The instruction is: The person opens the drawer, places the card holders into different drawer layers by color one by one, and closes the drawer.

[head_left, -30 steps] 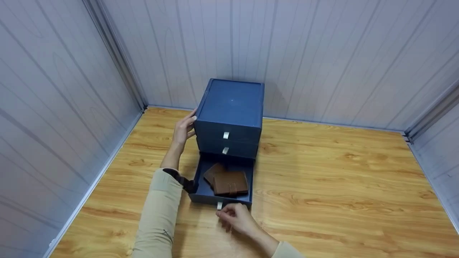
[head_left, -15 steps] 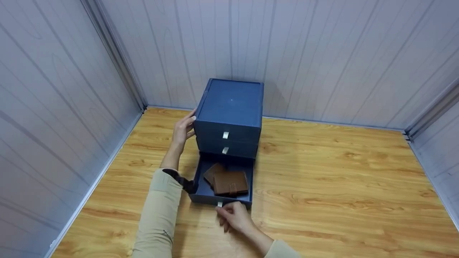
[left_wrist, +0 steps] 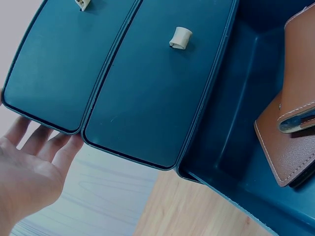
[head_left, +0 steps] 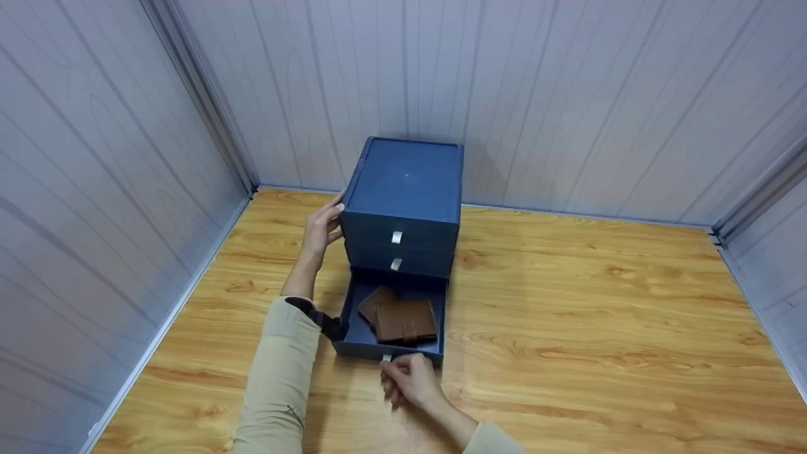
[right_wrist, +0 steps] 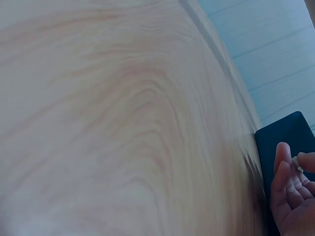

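Observation:
A blue drawer cabinet [head_left: 403, 180] stands near the back wall, its bottom drawer [head_left: 353, 348] pulled out and the two upper ones closed. Inside that drawer lie two brown leather wallets [head_left: 406, 320], one overlapping the other; the left wrist view shows the stitched edges of the wallets [left_wrist: 285, 142]. My left hand [head_left: 320, 228] rests against the cabinet's left side, fingers extended along it. At the drawer's front, my right hand [head_left: 413, 381] pinches the pale pull tab [head_left: 386, 358] between thumb and finger; the right wrist view shows the pinching hand [right_wrist: 293, 196].
Pale panelled walls [head_left: 567, 107] enclose the wood-grain table [head_left: 599, 328] at the back and both sides. A black strap [head_left: 315, 315] on the left wrist sits close to the drawer's left wall.
My right hand has shifted slightly up toward the drawer front, with thumb and finger now at the tab. The left hand, drawer and wallets look almost unmoved.

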Action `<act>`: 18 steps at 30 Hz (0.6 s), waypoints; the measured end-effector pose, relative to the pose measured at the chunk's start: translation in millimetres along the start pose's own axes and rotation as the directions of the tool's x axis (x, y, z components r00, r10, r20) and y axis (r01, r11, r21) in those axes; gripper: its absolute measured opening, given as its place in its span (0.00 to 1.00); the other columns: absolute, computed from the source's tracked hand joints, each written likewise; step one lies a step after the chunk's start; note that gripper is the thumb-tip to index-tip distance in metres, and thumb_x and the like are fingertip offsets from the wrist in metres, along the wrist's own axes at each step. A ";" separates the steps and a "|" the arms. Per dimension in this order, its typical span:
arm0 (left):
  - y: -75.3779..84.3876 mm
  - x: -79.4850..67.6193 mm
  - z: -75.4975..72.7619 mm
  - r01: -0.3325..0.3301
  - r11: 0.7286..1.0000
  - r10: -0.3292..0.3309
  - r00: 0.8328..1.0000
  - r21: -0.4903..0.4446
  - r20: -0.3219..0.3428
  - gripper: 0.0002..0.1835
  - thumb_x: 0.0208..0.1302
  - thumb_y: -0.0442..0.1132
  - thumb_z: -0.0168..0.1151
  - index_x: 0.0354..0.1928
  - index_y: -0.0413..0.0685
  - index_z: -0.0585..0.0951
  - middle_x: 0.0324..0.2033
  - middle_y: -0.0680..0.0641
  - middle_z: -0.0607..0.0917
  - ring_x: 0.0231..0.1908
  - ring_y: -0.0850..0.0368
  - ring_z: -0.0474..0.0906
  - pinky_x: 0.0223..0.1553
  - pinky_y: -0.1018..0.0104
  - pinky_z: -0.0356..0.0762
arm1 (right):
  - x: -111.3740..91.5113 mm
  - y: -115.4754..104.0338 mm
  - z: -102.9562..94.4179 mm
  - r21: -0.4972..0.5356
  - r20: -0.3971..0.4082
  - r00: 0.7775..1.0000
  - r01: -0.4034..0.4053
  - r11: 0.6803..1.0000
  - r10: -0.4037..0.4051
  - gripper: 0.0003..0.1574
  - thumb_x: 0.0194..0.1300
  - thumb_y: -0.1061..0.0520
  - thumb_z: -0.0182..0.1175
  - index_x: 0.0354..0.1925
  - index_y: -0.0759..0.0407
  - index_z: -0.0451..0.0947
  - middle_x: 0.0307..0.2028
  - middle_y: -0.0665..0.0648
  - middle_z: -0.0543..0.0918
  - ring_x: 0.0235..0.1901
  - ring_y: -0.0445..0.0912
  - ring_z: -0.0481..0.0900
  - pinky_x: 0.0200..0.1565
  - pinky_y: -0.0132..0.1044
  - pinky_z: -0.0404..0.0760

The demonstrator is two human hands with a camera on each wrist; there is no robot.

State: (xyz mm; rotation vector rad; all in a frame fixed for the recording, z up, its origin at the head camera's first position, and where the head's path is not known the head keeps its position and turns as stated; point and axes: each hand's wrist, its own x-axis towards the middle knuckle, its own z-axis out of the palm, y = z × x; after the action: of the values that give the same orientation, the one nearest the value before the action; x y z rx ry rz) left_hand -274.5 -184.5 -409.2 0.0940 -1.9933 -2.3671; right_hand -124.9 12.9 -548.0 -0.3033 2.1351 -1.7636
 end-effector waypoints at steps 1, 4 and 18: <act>-0.4 0.2 -0.3 -0.001 1.000 0.001 1.000 0.000 0.002 0.25 0.62 0.39 0.45 0.63 0.45 0.64 0.58 0.37 0.67 0.56 0.47 0.65 0.51 0.56 0.66 | 0.0 -0.7 0.2 -0.005 0.000 1.000 0.006 1.000 -0.006 0.20 0.62 0.55 0.54 0.22 0.69 0.78 0.14 0.59 0.79 0.08 0.45 0.75 0.12 0.37 0.73; -1.3 0.2 -0.5 -0.007 1.000 0.007 1.000 0.002 0.002 0.26 0.62 0.40 0.45 0.63 0.45 0.64 0.57 0.37 0.67 0.56 0.47 0.65 0.51 0.55 0.66 | -1.4 -6.7 0.8 -0.012 -0.007 1.000 0.028 1.000 -0.028 0.19 0.62 0.57 0.53 0.23 0.70 0.78 0.15 0.61 0.79 0.08 0.46 0.75 0.12 0.36 0.73; -2.2 1.7 -1.5 -0.014 1.000 0.014 1.000 -0.001 0.012 0.25 0.62 0.40 0.45 0.63 0.45 0.64 0.58 0.37 0.67 0.56 0.46 0.65 0.51 0.54 0.65 | 12.8 -5.9 1.0 -0.017 -0.034 0.999 0.038 0.999 -0.039 0.18 0.62 0.56 0.54 0.24 0.70 0.79 0.15 0.56 0.80 0.08 0.39 0.73 0.13 0.31 0.72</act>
State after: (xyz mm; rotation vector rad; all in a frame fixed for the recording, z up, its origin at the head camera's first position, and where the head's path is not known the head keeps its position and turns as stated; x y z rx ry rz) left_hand -276.0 -185.7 -411.7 0.0655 -1.9912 -2.3663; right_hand -136.5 5.9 -544.1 -0.3232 2.1819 -1.7859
